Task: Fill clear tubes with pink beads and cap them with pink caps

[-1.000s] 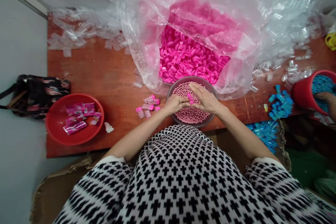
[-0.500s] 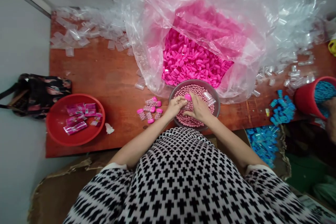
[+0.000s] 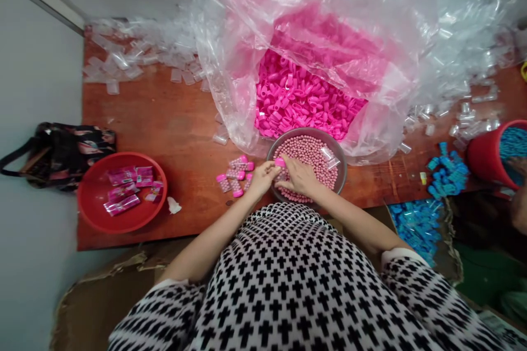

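Note:
Between my hands, over the left side of a grey bowl (image 3: pixel 342 174) of pink beads (image 3: pixel 307 151), is a small clear container with a bright pink cap (image 3: pixel 280 162). My left hand (image 3: pixel 263 176) is closed on the container from the left. My right hand (image 3: pixel 300 176) holds it from the right, its fingers at the cap; the container's body is mostly hidden by my fingers. A clear empty container (image 3: pixel 329 157) lies on the beads. Left of the bowl, several bead-filled containers with pink caps (image 3: pixel 236 174) lie in a group on the table.
A large plastic bag (image 3: pixel 230 66) of loose pink caps (image 3: pixel 304 93) stands behind the bowl. A red basin (image 3: pixel 88 214) with pink packets is at left, beside a dark bag (image 3: pixel 74 148). Blue pieces (image 3: pixel 448 173) and a red bucket (image 3: pixel 480 156) are at right, near another person's hand (image 3: pixel 519 203).
Both my hands, with the capped container, have moved left, from over the bowl's middle toward its left rim. The view has shifted slightly.

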Available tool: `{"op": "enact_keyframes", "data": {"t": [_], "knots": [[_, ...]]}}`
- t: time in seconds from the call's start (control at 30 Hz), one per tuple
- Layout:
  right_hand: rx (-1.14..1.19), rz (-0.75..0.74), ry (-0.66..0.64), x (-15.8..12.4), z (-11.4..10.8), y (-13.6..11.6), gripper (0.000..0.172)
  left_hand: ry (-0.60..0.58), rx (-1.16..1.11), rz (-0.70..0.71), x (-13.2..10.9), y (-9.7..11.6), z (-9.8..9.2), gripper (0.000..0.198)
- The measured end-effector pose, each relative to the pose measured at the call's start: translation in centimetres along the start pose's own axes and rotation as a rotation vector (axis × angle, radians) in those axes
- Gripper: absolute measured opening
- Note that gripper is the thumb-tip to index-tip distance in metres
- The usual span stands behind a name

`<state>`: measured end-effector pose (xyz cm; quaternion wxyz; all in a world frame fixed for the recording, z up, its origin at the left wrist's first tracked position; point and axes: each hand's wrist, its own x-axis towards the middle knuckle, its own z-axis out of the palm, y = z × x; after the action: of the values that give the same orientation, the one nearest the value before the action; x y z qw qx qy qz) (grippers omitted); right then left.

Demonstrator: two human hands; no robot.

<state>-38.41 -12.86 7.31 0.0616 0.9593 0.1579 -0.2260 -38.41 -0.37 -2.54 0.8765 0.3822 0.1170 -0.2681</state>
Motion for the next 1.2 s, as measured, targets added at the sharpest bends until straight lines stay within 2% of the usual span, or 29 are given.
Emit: {"op": "enact_keyframes", "data": {"t": [0.1,0.17,0.23,0.27,0.33,0.43,0.47,0.57,0.63,0.7,0.8,0.9,0.97,1.07,1.13,1.2], "knots": [[0.073,0.005,-0.041,0.4,0.3,-1.3,0.091,0.139,0.279,0.088,-1.2,0.2,-4.4,0.034],[0.107,0.04,-0.058,0.4,0.3,-1.3,0.085,0.246,0.519,0.095,-1.9,0.5,-6.9,0.034],[0.124,0.084,-0.067,0.2,0.1,-0.7,0.073,0.294,0.709,0.146,-1.9,1.0,-8.1,0.036],[0.125,0.111,-0.067,0.1,0.0,-0.3,0.068,0.288,0.77,0.203,-1.5,1.3,-8.1,0.036],[0.118,0.159,-0.053,-0.3,-0.1,0.7,0.059,0.232,0.828,0.356,0.3,2.1,-6.9,0.035],[0.114,0.181,-0.007,-0.9,0.0,1.9,0.05,0.114,0.847,0.515,5.2,3.8,-3.5,0.028],[0.117,0.183,0.005,-1.1,0.1,2.3,0.047,0.105,0.858,0.531,7.2,4.5,-2.3,0.027],[0.124,0.197,0.018,-1.6,0.6,3.2,0.042,0.182,0.936,0.52,12.8,6.5,0.4,0.029],[0.129,0.204,0.016,-2.0,1.0,3.8,0.04,0.236,0.996,0.501,15.8,7.6,1.3,0.028],[0.141,0.211,0.015,-2.2,1.4,4.2,0.038,0.266,1.022,0.504,17.9,8.4,1.7,0.025],[0.167,0.235,0.029,-2.3,1.8,4.8,0.037,0.272,0.993,0.577,18.8,8.9,1.8,0.019],[0.183,0.271,0.075,-2.7,1.7,5.7,0.035,0.153,0.994,0.662,17.4,8.1,2.7,0.017],[0.181,0.308,0.113,-3.4,1.4,6.5,0.033,-0.026,1.036,0.677,15.5,6.7,4.1,0.018],[0.169,0.361,0.157,-5.1,0.9,7.8,0.028,-0.362,1.155,0.658,12.8,3.8,7.1,0.022],[0.161,0.376,0.178,-6.4,0.7,8.3,0.025,-0.545,1.258,0.666,11.7,2.0,9.5,0.028],[0.154,0.381,0.197,-7.5,0.7,8.5,0.025,-0.666,1.346,0.7,11.6,0.5,11.5,0.031]]}}
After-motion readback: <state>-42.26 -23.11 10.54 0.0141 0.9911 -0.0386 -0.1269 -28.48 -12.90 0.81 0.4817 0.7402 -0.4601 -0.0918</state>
